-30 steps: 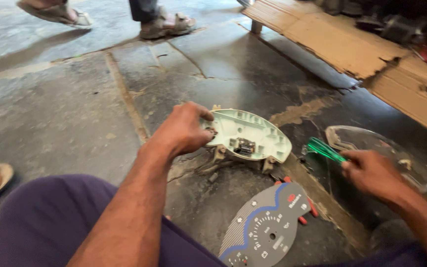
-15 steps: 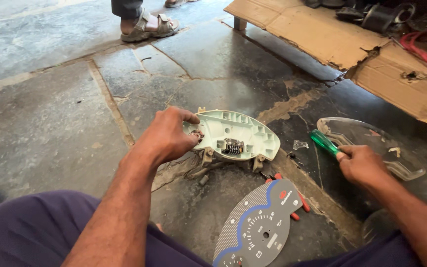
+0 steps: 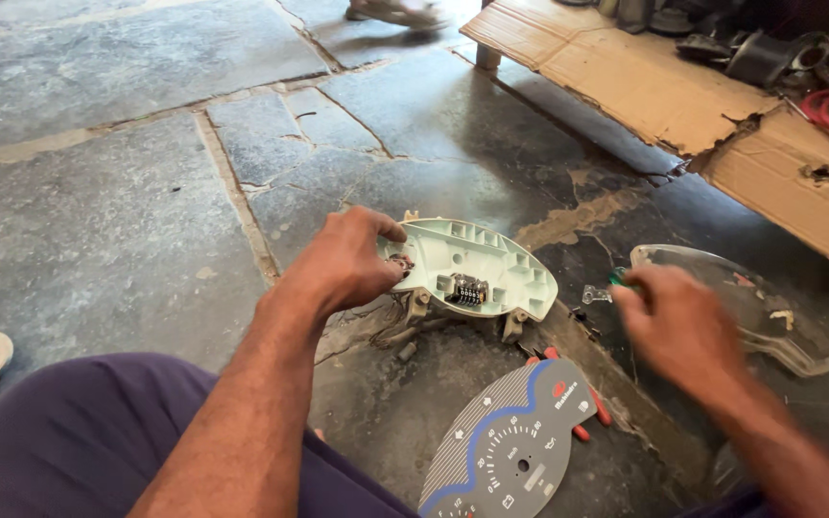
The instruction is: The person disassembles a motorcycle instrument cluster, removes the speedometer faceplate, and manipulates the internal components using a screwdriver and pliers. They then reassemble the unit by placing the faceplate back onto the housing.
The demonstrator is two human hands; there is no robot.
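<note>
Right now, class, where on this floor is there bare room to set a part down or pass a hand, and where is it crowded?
Bare stone floor lies left of the left hand and beyond the pale green housing, up to the cardboard. Crowded: between housing, dial face and clear cover, where the right hand holds a green-handled tool among small parts.

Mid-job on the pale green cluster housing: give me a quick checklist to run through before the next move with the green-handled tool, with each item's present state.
1. Left hand grips the pale green housing by its left end: ok.
2. Housing steady on the stone floor, propped on its tabs: cannot tell.
3. Right hand has the green-handled tool: ok, though blurred and mostly covered.
4. Tool tip lined up with a fastener: cannot tell, the tip is hidden.
5. Dial face lies apart from the housing, nearer the person: ok.
6. Clear lens cover behind the right hand, out of the way: ok.
</note>
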